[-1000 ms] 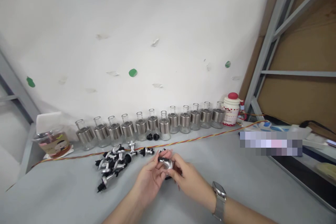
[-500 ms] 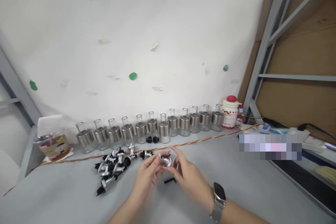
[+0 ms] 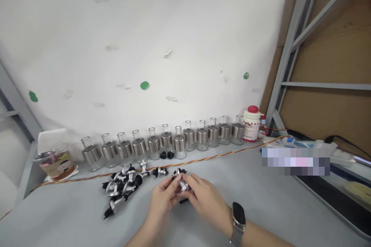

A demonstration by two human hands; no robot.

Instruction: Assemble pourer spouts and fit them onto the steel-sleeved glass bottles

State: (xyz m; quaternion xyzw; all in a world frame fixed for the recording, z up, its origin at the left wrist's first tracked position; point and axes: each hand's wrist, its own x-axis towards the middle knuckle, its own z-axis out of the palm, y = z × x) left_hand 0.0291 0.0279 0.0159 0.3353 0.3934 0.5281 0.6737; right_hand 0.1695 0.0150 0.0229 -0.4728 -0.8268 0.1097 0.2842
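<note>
A silver and black bottle pourer (image 3: 183, 186) is held between both my hands, low over the grey table. My left hand (image 3: 161, 198) pinches it from the left. From the right, the fingers of my right hand (image 3: 204, 197) close around it; a watch is on that wrist. The pourer's black ribbed end (image 3: 181, 171) shows beyond my fingertips, while much of its body is hidden. Partly covered by my hands, a short black tube (image 3: 183, 201) lies on the table. Left of my hands is a heap of similar pourers (image 3: 114, 189), with a separate pourer (image 3: 159, 172) nearer.
Several glass bottles with steel sleeves (image 3: 138, 145) stand in a row along the wall. Two black caps (image 3: 167, 155) lie before them. A twisted red-yellow wire (image 3: 203, 159) crosses the table. A plastic tub (image 3: 58, 164) stands left, a red-topped jar (image 3: 251, 124) right.
My hands have closed in around the pourer, and its black ribbed end now points away from me. The right fingers, spread before, are now bent onto it. The view has shifted slightly.
</note>
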